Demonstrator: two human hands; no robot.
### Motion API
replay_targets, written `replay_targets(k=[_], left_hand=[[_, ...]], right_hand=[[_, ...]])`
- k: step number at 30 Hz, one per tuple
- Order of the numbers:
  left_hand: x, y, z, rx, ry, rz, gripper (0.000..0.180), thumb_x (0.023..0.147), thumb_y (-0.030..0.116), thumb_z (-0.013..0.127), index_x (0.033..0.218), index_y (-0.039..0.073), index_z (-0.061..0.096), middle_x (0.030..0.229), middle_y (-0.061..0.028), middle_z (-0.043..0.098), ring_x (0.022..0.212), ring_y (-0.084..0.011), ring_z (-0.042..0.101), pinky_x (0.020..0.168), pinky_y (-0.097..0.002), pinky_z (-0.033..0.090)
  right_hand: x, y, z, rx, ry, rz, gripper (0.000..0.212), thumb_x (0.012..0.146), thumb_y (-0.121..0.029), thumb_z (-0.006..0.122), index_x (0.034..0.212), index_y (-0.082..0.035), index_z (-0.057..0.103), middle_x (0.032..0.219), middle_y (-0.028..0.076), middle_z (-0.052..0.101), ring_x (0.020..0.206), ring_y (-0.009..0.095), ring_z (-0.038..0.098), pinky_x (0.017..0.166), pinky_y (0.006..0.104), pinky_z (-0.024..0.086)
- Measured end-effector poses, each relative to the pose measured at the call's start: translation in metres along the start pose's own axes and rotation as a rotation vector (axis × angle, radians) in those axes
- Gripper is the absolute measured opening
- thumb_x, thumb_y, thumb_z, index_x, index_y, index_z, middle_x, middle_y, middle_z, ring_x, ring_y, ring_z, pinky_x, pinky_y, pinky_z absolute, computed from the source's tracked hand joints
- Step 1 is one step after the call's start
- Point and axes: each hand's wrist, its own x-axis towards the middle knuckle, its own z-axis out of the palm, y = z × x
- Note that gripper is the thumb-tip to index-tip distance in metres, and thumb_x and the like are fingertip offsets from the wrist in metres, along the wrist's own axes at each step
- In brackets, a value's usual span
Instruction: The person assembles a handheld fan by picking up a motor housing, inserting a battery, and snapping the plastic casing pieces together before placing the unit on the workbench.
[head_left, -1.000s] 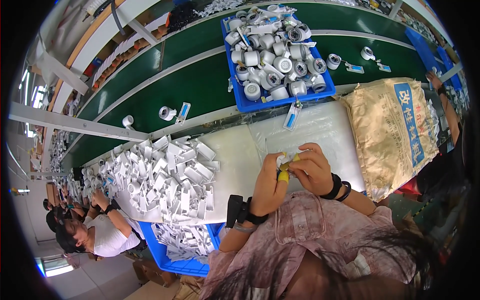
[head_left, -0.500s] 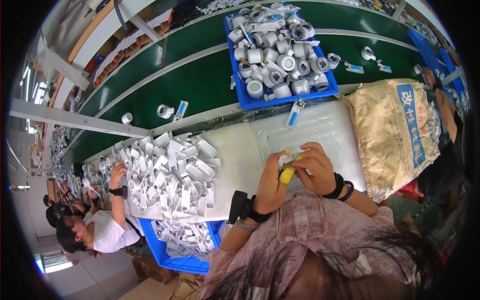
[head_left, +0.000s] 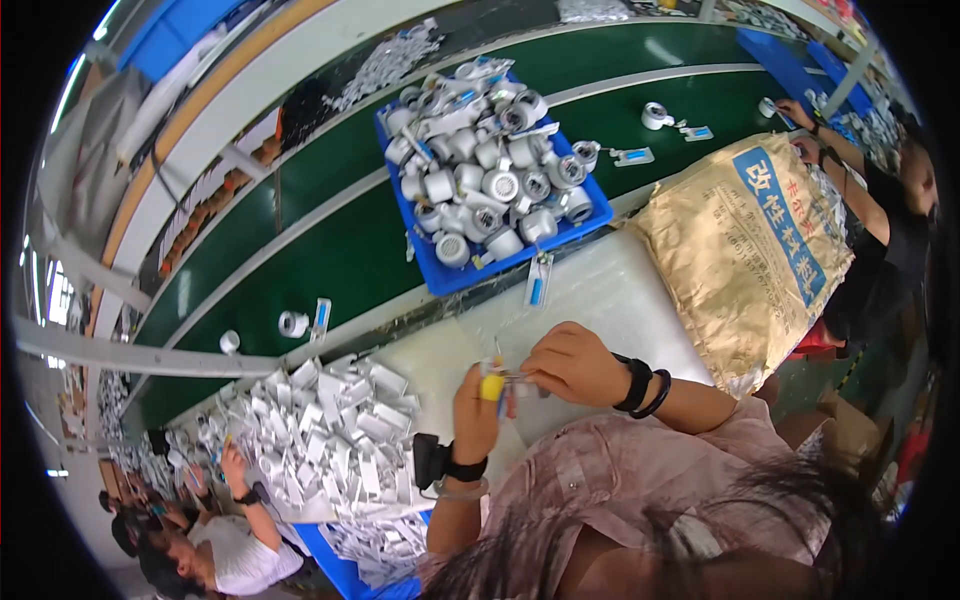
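My left hand (head_left: 476, 420) is closed around a small yellow piece (head_left: 492, 387), with bits of blue and red beside it. Its exact kind is blurred, and a thin upright rod stands just above it. My right hand (head_left: 580, 366) comes in from the right with its fingers pinched on something small and greyish next to the yellow piece, too smeared to name. Both hands are held over the near edge of the worktop (head_left: 570, 290). Closest to my left hand is a heap of white plastic parts (head_left: 325, 425).
A blue crate (head_left: 437, 280) heaped with white round housings stands beyond my hands. A brown paper sack (head_left: 740, 260) is at the right. The green conveyor (head_left: 270, 235) carries a few housings. Another blue bin (head_left: 345, 575) sits below the heap. Co-workers are at left and right.
The view has swung, so the crate and sack sit further left. My hands have drawn slightly apart, and my right fingers now pinch at the right side of the yellow piece.
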Motion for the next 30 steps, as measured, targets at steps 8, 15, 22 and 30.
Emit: replay_targets(k=[8, 15, 22, 30], left_hand=[[0.095, -0.008, -0.13, -0.009, 0.477, 0.105, 0.035, 0.098, 0.03, 0.043, 0.125, 0.01, 0.049, 0.086, -0.0079, 0.062, 0.06, -0.0154, 0.06, 0.048, -0.0296, 0.054], [0.167, -0.073, -0.229, 0.803, 0.617, 0.227, 0.054, 0.088, 0.01, 0.06, 0.135, -0.002, 0.035, 0.134, -0.0224, 0.04, 0.124, -0.0362, 0.04, 0.106, -0.043, 0.03], [0.153, -0.068, -0.142, 0.945, 0.354, 0.375, 0.047, 0.082, -0.002, 0.059, 0.127, 0.005, 0.049, 0.14, -0.0196, 0.035, 0.129, -0.0351, 0.035, 0.105, -0.0412, 0.03], [0.114, -0.065, -0.069, 0.145, 0.17, 0.168, 0.036, 0.087, -0.011, 0.042, 0.119, 0.002, 0.053, 0.114, -0.0095, 0.06, 0.106, -0.0183, 0.057, 0.094, -0.029, 0.041]], right_hand=[[-0.011, 0.207, -0.074, -0.274, 0.088, 0.5, 0.013, 0.079, -0.017, 0.068, 0.089, -0.008, 0.065, 0.086, 0.01, 0.066, 0.076, 0.029, 0.063, 0.065, 0.0381, 0.051], [0.013, 0.352, -0.086, -0.545, -0.111, 0.9, 0.032, 0.08, -0.022, 0.066, 0.109, -0.01, 0.062, 0.116, 0.012, 0.061, 0.104, 0.031, 0.06, 0.087, 0.0424, 0.049], [0.016, 0.425, -0.059, -0.734, -0.383, 0.861, 0.042, 0.082, -0.019, 0.063, 0.123, -0.018, 0.057, 0.103, 0.008, 0.067, 0.095, 0.029, 0.064, 0.087, 0.043, 0.048], [0.025, 0.356, -0.128, 0.25, 0.122, 0.94, 0.024, 0.085, -0.008, 0.056, 0.107, -0.001, 0.064, 0.069, 0.004, 0.063, 0.063, 0.01, 0.06, 0.056, 0.0242, 0.05]])
